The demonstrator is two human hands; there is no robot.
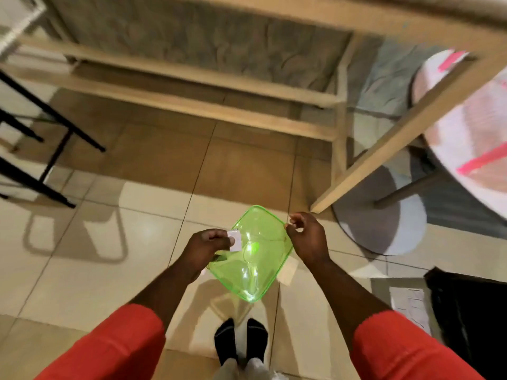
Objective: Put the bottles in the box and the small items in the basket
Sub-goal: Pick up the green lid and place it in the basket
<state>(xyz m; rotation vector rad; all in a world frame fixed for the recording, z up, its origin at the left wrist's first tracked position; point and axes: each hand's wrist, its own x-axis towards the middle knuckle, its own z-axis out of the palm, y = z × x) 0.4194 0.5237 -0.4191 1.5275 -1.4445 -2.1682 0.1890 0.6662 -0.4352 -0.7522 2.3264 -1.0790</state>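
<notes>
I hold a clear green plastic basket (pixel 258 272) in front of me, above the tiled floor. My right hand (pixel 306 239) grips its right rim with pinched fingers. My left hand (pixel 205 246) is at the left rim and pinches a small pale square packet (pixel 235 239) over the basket's edge. The basket looks empty apart from glare. No bottles and no box are in view.
A light wooden table frame (pixel 356 165) stands ahead and to the right. A round table with a pink-patterned cloth (pixel 472 127) is at far right. Black metal legs (pixel 49 149) are at left. A black object (pixel 472 319) and paper (pixel 411 305) lie at lower right.
</notes>
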